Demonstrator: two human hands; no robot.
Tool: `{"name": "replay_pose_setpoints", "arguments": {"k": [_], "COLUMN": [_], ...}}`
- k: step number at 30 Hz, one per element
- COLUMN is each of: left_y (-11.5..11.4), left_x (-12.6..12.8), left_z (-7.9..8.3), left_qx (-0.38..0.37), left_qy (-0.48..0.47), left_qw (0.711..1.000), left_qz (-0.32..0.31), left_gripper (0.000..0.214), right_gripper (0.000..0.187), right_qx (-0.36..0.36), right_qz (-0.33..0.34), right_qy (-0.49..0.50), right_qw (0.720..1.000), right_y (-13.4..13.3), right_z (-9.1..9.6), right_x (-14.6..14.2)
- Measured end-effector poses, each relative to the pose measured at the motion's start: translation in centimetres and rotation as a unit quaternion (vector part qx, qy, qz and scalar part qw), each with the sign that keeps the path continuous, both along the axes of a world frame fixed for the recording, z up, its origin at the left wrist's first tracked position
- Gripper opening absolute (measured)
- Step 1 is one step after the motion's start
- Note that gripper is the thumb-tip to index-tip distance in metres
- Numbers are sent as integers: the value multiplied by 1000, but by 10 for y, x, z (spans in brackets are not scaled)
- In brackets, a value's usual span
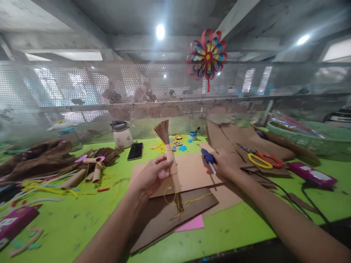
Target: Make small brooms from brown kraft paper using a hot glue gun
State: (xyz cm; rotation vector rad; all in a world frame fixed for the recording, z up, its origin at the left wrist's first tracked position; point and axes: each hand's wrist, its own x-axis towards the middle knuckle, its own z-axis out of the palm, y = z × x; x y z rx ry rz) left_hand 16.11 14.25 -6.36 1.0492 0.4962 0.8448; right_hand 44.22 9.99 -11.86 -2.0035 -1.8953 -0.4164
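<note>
My left hand (155, 173) is closed around a rolled brown paper tube (170, 155), held upright above the cardboard. From the tube's top fans a pleated brown paper piece (162, 131). In my right hand (222, 162) is a blue hot glue gun (208, 157), its nozzle pointing up and left and a pale glue stick out of its back. Under both hands lie light brown cardboard sheets (197, 168). Nearer to me, yellow raffia strands (189, 202) rest on a darker brown cardboard piece (164, 215).
Scissors (260, 160) lie right on brown paper (241, 140), beside a purple box (312, 175) with a cord. A green basket (329, 138) stands behind. To the left are a phone (135, 151), a lidded jar (122, 135) and paper rolls (74, 179). A perforated metal screen (153, 87) closes the back.
</note>
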Motion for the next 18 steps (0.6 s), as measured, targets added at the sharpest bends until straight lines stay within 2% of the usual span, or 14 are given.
{"name": "replay_pose_setpoints", "arguments": {"k": [6,11,14,18], "left_y": [3,6,6,4], "left_x": [2,4,5,4], "left_z": [-7,-16,-18,-17], "left_qx": [11,7,4,3], "left_qy": [-16,-9,-3,-11], "left_qw": [1000,1000,1000,1000], "left_qz": [-8,4,-4,-6], "left_gripper": [20,24,24,27], "right_gripper": [19,26,26,20], "right_qx": [-57,-147,-161,-92], "right_qz": [-27,10,40,84], "right_qy": [-2,9,25,64], "right_qw": [998,989,986,990], "right_y": [38,62,59,35], "right_z": [-1,8,20,42], "right_x": [22,33,34,9]}}
